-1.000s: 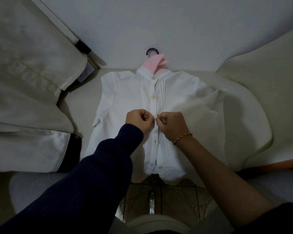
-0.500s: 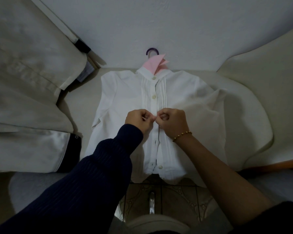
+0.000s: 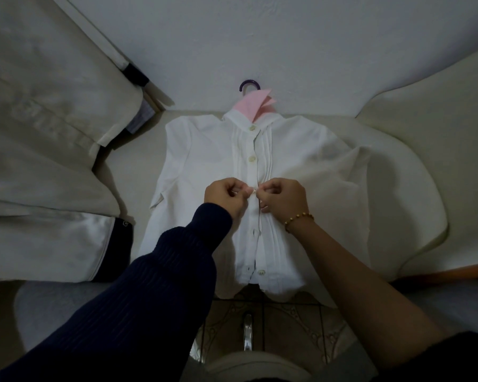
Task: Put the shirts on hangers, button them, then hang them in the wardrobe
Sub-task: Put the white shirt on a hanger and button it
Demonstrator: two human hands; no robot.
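A white shirt [image 3: 204, 150] with a pink collar lies flat, front up, on a pale surface [image 3: 414, 188]. A purple hanger hook [image 3: 249, 85] sticks out above the collar. Its top two buttons look fastened. My left hand [image 3: 225, 195] and my right hand [image 3: 283, 198] meet at the shirt's middle, each pinching an edge of the button strip at the third button. Lower down the strip gapes slightly, with two more buttons in sight.
Folded cream garments [image 3: 39, 161] are piled at the left, over something dark. Another cream cloth [image 3: 439, 111] lies at the right. A white wall [image 3: 260, 37] stands behind. Patterned floor tiles [image 3: 287, 326] show below the surface's near edge.
Both hands have shifted slightly up the button strip and stay pinched together at its middle. The shirt has not moved.
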